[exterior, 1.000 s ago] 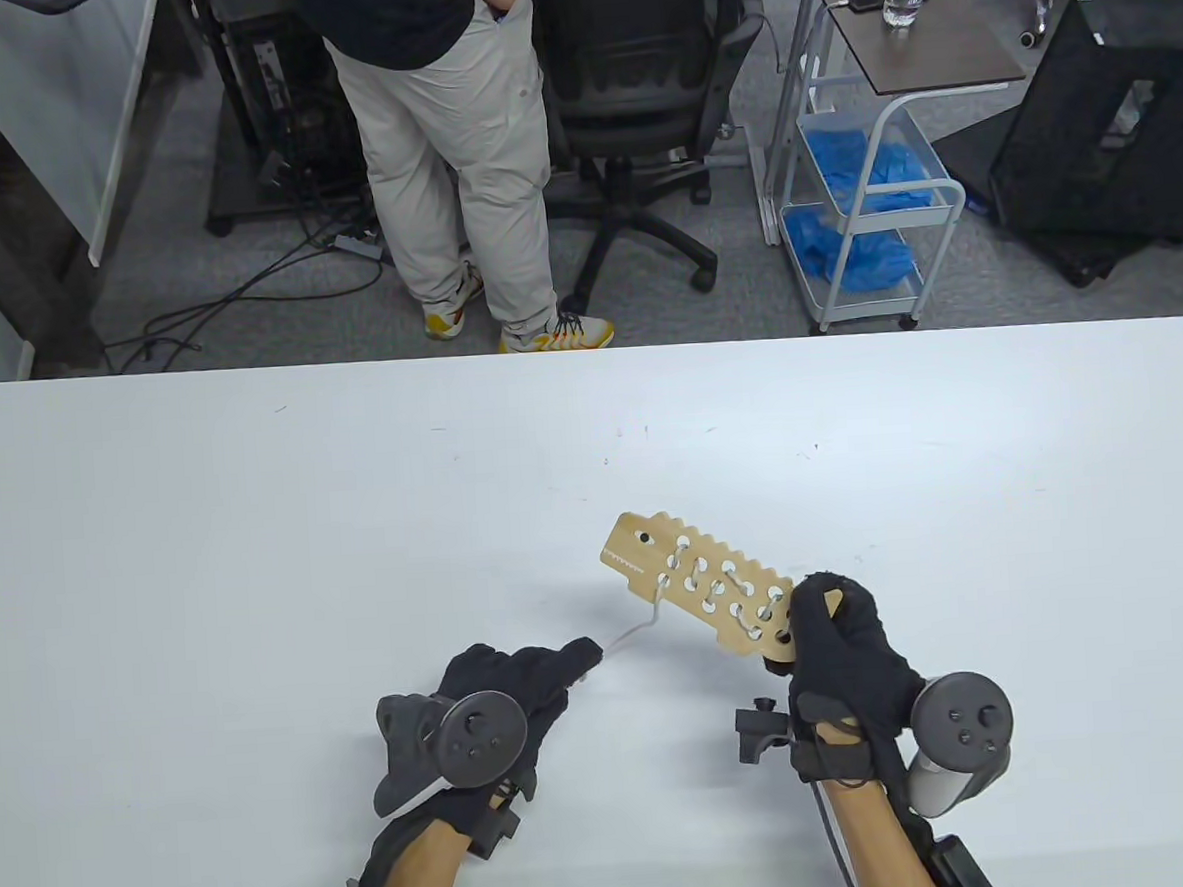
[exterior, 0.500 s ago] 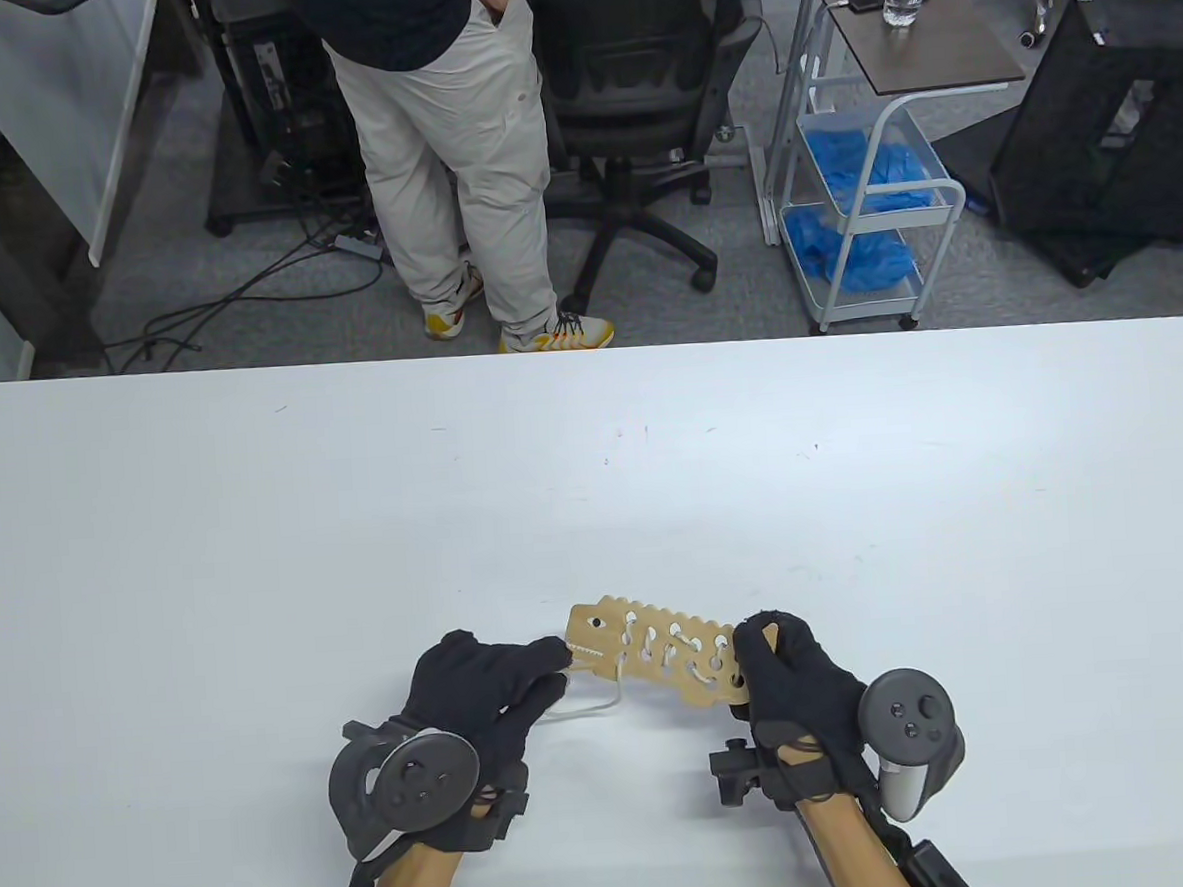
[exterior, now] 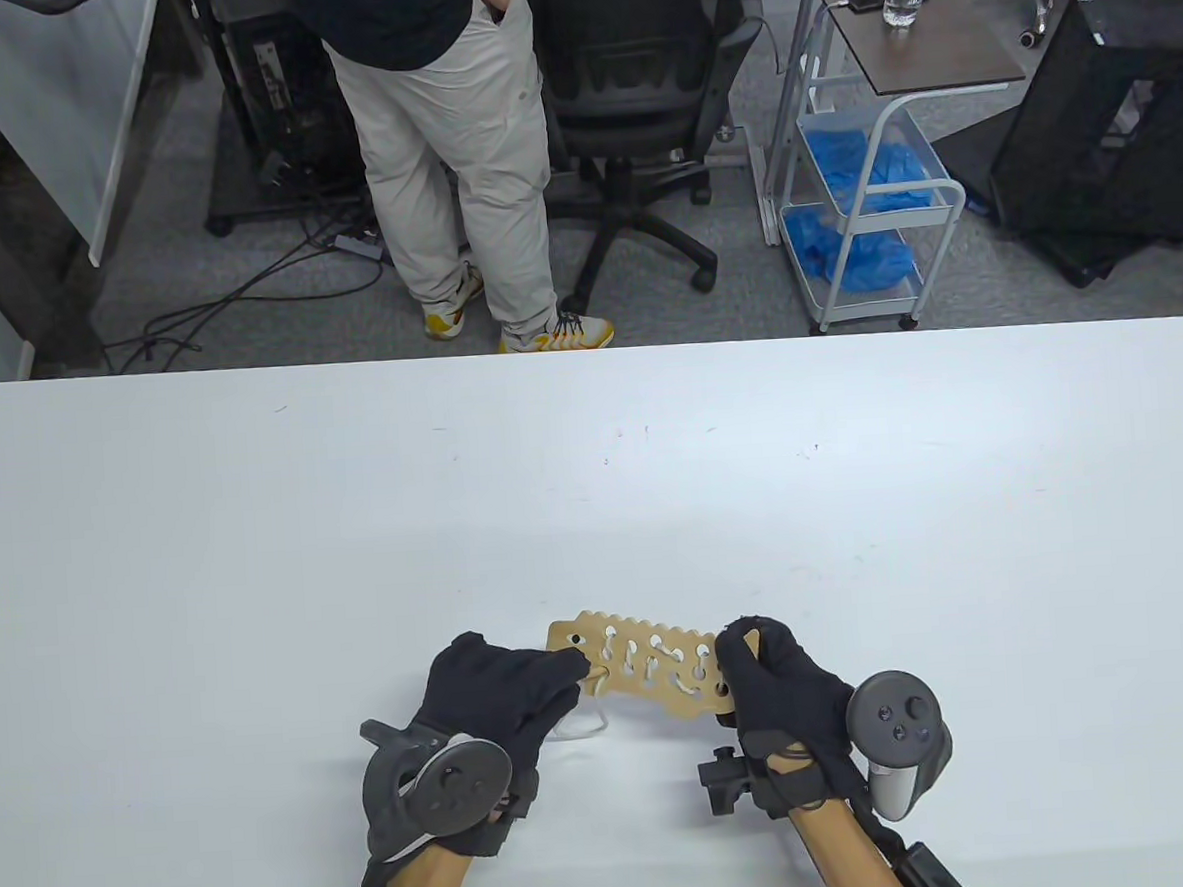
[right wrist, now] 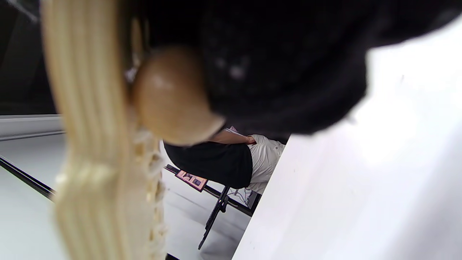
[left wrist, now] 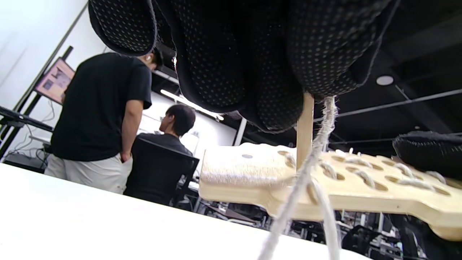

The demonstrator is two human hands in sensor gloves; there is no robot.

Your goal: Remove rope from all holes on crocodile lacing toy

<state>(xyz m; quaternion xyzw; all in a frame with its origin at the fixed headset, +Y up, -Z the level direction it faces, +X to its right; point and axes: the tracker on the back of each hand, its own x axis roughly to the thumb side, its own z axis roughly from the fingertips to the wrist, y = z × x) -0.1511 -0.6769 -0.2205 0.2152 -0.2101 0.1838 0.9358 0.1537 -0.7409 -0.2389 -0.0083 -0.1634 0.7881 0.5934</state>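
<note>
The wooden crocodile lacing toy [exterior: 650, 665] is held just above the white table [exterior: 593, 463], head to the left, with white rope [exterior: 584, 729] laced through its holes. My right hand [exterior: 749, 649] grips its tail end. My left hand [exterior: 578, 673] pinches the rope's wooden needle at the head end. In the left wrist view the needle [left wrist: 305, 122] and rope [left wrist: 319, 141] hang from my fingers [left wrist: 234, 65] beside the toy [left wrist: 343, 195]. A slack loop of rope hangs below the head. The right wrist view shows the toy edge-on [right wrist: 94, 144] and a brown bead [right wrist: 169, 97] against my glove.
A person in beige trousers [exterior: 455, 171] stands beyond the table's far edge beside a black office chair [exterior: 630, 90]. A white cart with blue bags [exterior: 867, 196] stands at the back right.
Both hands brought the toy toward the table's near edge and levelled it. My left hand moved from the taut rope end up to the toy's head. The rope now hangs slack.
</note>
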